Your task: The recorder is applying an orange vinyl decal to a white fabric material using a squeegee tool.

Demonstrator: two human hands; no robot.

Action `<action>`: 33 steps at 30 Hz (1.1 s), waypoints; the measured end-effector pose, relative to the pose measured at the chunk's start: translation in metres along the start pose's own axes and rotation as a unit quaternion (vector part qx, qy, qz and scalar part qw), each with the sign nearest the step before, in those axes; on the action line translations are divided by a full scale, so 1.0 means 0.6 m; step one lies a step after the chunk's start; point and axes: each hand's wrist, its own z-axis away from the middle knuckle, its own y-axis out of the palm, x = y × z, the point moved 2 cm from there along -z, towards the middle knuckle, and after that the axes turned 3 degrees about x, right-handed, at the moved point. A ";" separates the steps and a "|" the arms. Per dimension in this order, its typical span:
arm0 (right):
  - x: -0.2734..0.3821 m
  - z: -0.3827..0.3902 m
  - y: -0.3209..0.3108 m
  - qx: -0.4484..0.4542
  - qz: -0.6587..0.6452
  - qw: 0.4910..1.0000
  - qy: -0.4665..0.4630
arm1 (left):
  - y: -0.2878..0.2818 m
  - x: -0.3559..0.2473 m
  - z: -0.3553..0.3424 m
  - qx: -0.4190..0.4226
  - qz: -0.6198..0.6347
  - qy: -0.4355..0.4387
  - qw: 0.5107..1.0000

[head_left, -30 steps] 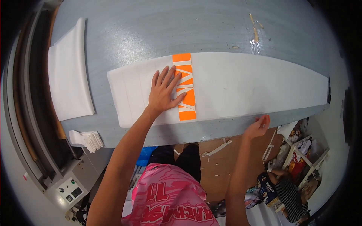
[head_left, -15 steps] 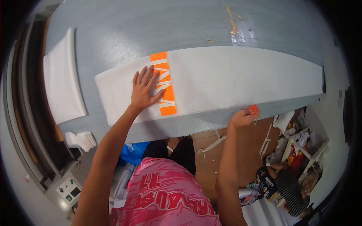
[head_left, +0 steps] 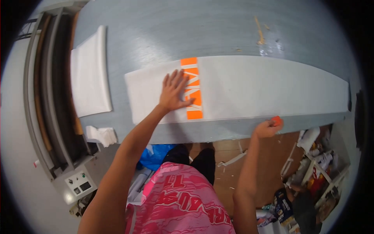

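My left hand (head_left: 172,93) rests palm down with fingers spread on a long white sheet (head_left: 272,84), its fingertips and thumb reaching onto an orange strip with white cut-out shapes (head_left: 192,114) laid across the sheet. My right hand (head_left: 265,130) is closed on a small red-orange piece (head_left: 277,121) at the sheet's lower edge, to the right of the strip. The sheet lies lengthwise on a grey-blue table (head_left: 233,31).
Folded white cloth (head_left: 90,74) and white scraps (head_left: 100,134) lie at left, beside a machine (head_left: 46,89) with a control panel (head_left: 80,182). Below the table are a blue bag (head_left: 154,156), shelves with piled cloth (head_left: 323,167) and another person (head_left: 302,206) at lower right.
The head view swung slightly and back. My left hand stays spread at the strip, and my right hand keeps the orange piece near the sheet's lower edge with only small shifts.
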 end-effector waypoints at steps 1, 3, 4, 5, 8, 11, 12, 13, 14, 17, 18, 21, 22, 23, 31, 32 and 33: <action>0.023 0.008 0.009 0.012 -0.008 1.000 0.008 | -0.004 0.004 0.003 0.014 -0.007 -0.009 1.000; 0.049 0.013 0.014 0.028 -0.026 0.996 0.075 | -0.012 0.014 0.011 0.026 -0.037 -0.021 0.999; 0.044 0.013 0.014 0.024 -0.025 0.996 0.076 | -0.007 0.010 0.004 0.032 -0.048 -0.020 0.998; 0.041 0.013 0.015 0.023 -0.033 0.997 0.061 | -0.006 0.008 0.002 0.032 -0.046 -0.016 0.998; 0.036 0.012 0.011 0.018 -0.049 0.998 0.043 | -0.012 0.003 0.003 0.051 -0.043 -0.028 0.997; 0.020 0.019 0.012 0.009 -0.027 1.000 0.007 | -0.019 -0.005 -0.003 0.096 -0.107 -0.018 0.989; 0.008 0.016 0.009 0.010 0.003 1.000 -0.024 | -0.018 -0.003 -0.005 0.094 -0.111 -0.013 0.989; 0.016 0.028 0.008 0.012 0.005 1.000 -0.026 | -0.026 0.006 0.001 0.096 -0.127 -0.016 0.987; 0.029 0.042 0.013 0.025 0.003 1.000 0.002 | -0.020 0.009 0.007 0.095 -0.125 -0.017 0.987; 0.028 0.051 0.013 0.022 -0.036 0.999 0.024 | 0.008 0.008 0.010 0.062 -0.079 -0.010 0.995; 0.018 0.054 0.018 0.014 -0.069 0.997 0.022 | 0.021 0.018 -0.005 0.055 -0.080 -0.008 0.995; 0.037 0.082 0.024 0.041 -0.069 0.995 0.064 | 0.024 0.009 -0.002 0.053 -0.051 -0.016 0.997; 0.038 0.088 0.027 0.040 -0.083 0.994 0.060 | 0.026 0.009 -0.007 0.058 -0.050 -0.017 0.997; 0.037 0.086 0.026 0.043 -0.077 0.994 0.061 | 0.031 0.003 -0.013 0.053 -0.044 -0.012 0.998; 0.039 0.079 0.034 0.040 -0.061 0.996 0.042 | 0.053 -0.011 -0.003 0.035 -0.018 -0.001 0.999; 0.039 0.080 0.032 0.042 -0.061 0.996 0.043 | 0.056 -0.010 -0.001 0.036 -0.018 -0.002 0.999; 0.039 0.080 0.030 0.046 -0.062 0.996 0.044 | 0.057 -0.009 0.001 0.029 -0.017 0.005 0.999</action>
